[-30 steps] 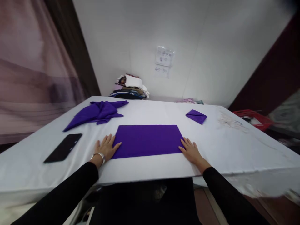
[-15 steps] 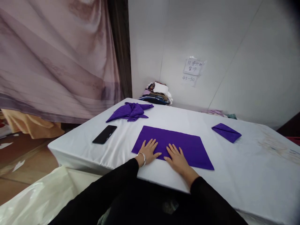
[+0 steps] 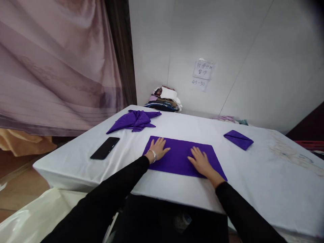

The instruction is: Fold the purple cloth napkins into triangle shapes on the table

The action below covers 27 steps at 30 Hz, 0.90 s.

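A purple cloth napkin (image 3: pixel 177 158), folded into a flat rectangle, lies in front of me on the white tablecloth (image 3: pixel 182 192). My left hand (image 3: pixel 158 149) rests on its left part with the fingers spread, a silver bracelet at the wrist. On the right half lies my right hand (image 3: pixel 201 162), palm down and fingers apart. Neither hand grips anything. Beyond them to the right sits a smaller folded purple napkin (image 3: pixel 238 139), diamond-like in outline. Farther back on the left is a crumpled purple cloth (image 3: pixel 135 120).
A black phone (image 3: pixel 105 148) lies left of the napkin. Folded fabrics (image 3: pixel 164 98) are piled at the back by the white wall (image 3: pixel 152 44), which bears a handwritten paper sign (image 3: pixel 203 70). A pinkish curtain (image 3: pixel 58 60) hangs at left, above a pale plastic-lined container (image 3: pixel 43 212).
My hands have slid apart and farther from me over the napkin, the left toward its upper left, the right toward its right side. The view has shifted slightly.
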Available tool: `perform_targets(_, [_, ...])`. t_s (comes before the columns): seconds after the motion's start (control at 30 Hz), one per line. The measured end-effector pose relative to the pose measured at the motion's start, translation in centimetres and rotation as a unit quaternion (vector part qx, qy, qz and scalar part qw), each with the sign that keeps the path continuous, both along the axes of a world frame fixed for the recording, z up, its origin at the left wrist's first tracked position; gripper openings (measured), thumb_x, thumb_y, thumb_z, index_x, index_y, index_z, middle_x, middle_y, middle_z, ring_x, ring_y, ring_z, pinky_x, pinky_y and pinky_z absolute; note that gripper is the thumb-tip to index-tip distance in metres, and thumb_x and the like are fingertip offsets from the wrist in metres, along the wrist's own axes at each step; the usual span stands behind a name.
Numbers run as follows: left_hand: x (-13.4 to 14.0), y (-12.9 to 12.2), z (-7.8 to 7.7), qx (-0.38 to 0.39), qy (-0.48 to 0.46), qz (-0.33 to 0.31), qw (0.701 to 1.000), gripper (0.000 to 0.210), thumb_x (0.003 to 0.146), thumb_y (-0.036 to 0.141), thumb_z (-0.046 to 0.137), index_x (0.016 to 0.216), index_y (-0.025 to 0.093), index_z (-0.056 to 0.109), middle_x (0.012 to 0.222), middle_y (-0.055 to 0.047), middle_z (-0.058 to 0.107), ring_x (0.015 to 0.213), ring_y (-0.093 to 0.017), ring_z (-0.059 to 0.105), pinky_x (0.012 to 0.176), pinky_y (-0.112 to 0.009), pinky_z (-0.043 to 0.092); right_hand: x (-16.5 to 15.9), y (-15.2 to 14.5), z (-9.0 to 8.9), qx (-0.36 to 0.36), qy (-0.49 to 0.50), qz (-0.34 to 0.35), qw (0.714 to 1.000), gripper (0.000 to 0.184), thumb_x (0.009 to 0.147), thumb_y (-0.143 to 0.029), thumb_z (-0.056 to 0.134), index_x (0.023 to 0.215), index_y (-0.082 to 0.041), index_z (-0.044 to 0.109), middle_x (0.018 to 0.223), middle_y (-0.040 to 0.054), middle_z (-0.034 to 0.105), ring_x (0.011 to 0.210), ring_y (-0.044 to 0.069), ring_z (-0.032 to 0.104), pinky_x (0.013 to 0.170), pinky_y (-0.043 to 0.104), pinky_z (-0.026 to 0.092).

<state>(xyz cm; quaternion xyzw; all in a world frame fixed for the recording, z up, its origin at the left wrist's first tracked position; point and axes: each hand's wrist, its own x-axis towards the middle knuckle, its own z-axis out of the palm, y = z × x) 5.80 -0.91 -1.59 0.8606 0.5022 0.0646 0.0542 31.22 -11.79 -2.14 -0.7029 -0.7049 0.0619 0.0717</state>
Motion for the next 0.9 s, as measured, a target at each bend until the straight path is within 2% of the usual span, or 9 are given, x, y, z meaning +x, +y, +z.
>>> perform_targets(0.1, [4.0, 0.7, -0.5, 0.014, 0.01, -0.055, 0.998, 0.059, 0.09, 0.049, 0.026, 0.139, 0.017, 0.031, 0.15, -0.009, 0.021, 0.139, -0.024, 0.012, 0.11, -0.051, 0.008, -5.6, 4.6, 0.3, -0.011, 0.027, 0.06, 0.998, 0.064, 0.091, -0.055, 0.021, 0.142, -0.018, 0.025, 0.15, 0.0074, 0.019, 0.138, 0.022, 0.011, 0.109, 0.048, 0.011])
perform_targets(0.17, [4.6, 1.6, -1.0, -0.002, 0.022, -0.048, 0.999, 0.056, 0.09, 0.043, 0.027, 0.139, 0.017, 0.031, 0.15, -0.008, 0.022, 0.138, -0.023, 0.013, 0.11, -0.05, 0.009, -7.6, 6.9, -0.2, -0.017, 0.033, 0.076, 0.996, 0.062, 0.092, -0.052, 0.019, 0.142, -0.016, 0.025, 0.15, 0.009, 0.017, 0.139, 0.021, 0.01, 0.109, 0.048, 0.01])
perform_targets(0.23, [3.7, 2.9, -1.6, -0.019, 0.026, -0.023, 0.999, 0.057, 0.09, 0.046, 0.025, 0.139, 0.017, 0.031, 0.15, -0.009, 0.023, 0.138, -0.024, 0.015, 0.11, -0.05, 0.011, -7.8, 8.4, -0.8, -0.022, 0.031, 0.091, 0.995, 0.063, 0.092, -0.053, 0.018, 0.142, -0.015, 0.024, 0.15, 0.01, 0.018, 0.139, 0.021, 0.009, 0.109, 0.047, 0.008])
perform_targets(0.33, [0.7, 5.0, -2.0, -0.026, 0.016, 0.03, 0.999, 0.069, 0.087, 0.058, 0.021, 0.14, 0.015, 0.029, 0.15, -0.009, 0.023, 0.138, -0.025, 0.015, 0.11, -0.049, 0.013, -4.4, 9.3, -1.7, -0.029, 0.018, 0.073, 0.997, 0.068, 0.089, -0.059, 0.019, 0.142, -0.016, 0.024, 0.15, 0.0093, 0.019, 0.138, 0.022, 0.01, 0.109, 0.047, 0.006])
perform_targets(0.43, [-2.2, 6.7, -2.1, -0.03, 0.016, 0.08, 0.996, 0.073, 0.085, 0.062, 0.018, 0.141, 0.016, 0.027, 0.15, -0.007, 0.021, 0.138, -0.025, 0.013, 0.11, -0.049, 0.01, 1.9, 8.7, -2.4, -0.035, -0.008, -0.026, 0.999, 0.067, 0.09, -0.057, 0.02, 0.142, -0.016, 0.024, 0.15, 0.0089, 0.02, 0.138, 0.023, 0.012, 0.109, 0.047, 0.009])
perform_targets(0.53, [-3.6, 7.4, -2.1, -0.034, 0.022, 0.103, 0.994, 0.072, 0.086, 0.062, 0.015, 0.141, 0.017, 0.026, 0.151, -0.006, 0.02, 0.139, -0.024, 0.011, 0.11, -0.05, 0.008, 7.9, 7.5, -3.2, -0.039, -0.037, -0.117, 0.992, 0.064, 0.09, -0.054, 0.019, 0.142, -0.016, 0.026, 0.15, 0.0079, 0.02, 0.138, 0.024, 0.013, 0.108, 0.049, 0.012])
perform_targets(0.6, [-3.8, 7.5, -2.1, -0.036, 0.025, 0.105, 0.993, 0.072, 0.086, 0.062, 0.015, 0.142, 0.017, 0.025, 0.151, -0.006, 0.018, 0.139, -0.024, 0.01, 0.11, -0.05, 0.008, 10.4, 6.9, -3.6, -0.041, -0.05, -0.138, 0.988, 0.064, 0.09, -0.054, 0.019, 0.142, -0.016, 0.026, 0.151, 0.0068, 0.018, 0.138, 0.024, 0.013, 0.108, 0.05, 0.014])
perform_targets(0.8, [-3.9, 7.9, -1.2, -0.073, 0.04, 0.105, 0.991, 0.072, 0.085, 0.062, 0.018, 0.142, 0.017, 0.025, 0.152, -0.007, 0.016, 0.139, -0.026, 0.008, 0.11, -0.052, 0.007, 11.3, 6.4, -4.1, -0.038, -0.064, -0.14, 0.987, 0.066, 0.09, -0.055, 0.018, 0.142, -0.016, 0.024, 0.151, 0.0061, 0.017, 0.138, 0.023, 0.013, 0.108, 0.05, 0.015])
perform_targets(0.9, [-1.6, 7.0, -0.3, -0.078, 0.046, 0.128, 0.988, 0.078, 0.083, 0.065, 0.022, 0.141, 0.015, 0.026, 0.151, -0.012, 0.015, 0.139, -0.031, 0.007, 0.108, -0.056, 0.005, 11.1, 6.5, -4.1, -0.034, -0.06, -0.14, 0.988, 0.066, 0.09, -0.055, 0.017, 0.142, -0.015, 0.024, 0.151, 0.0059, 0.017, 0.138, 0.024, 0.013, 0.108, 0.051, 0.015])
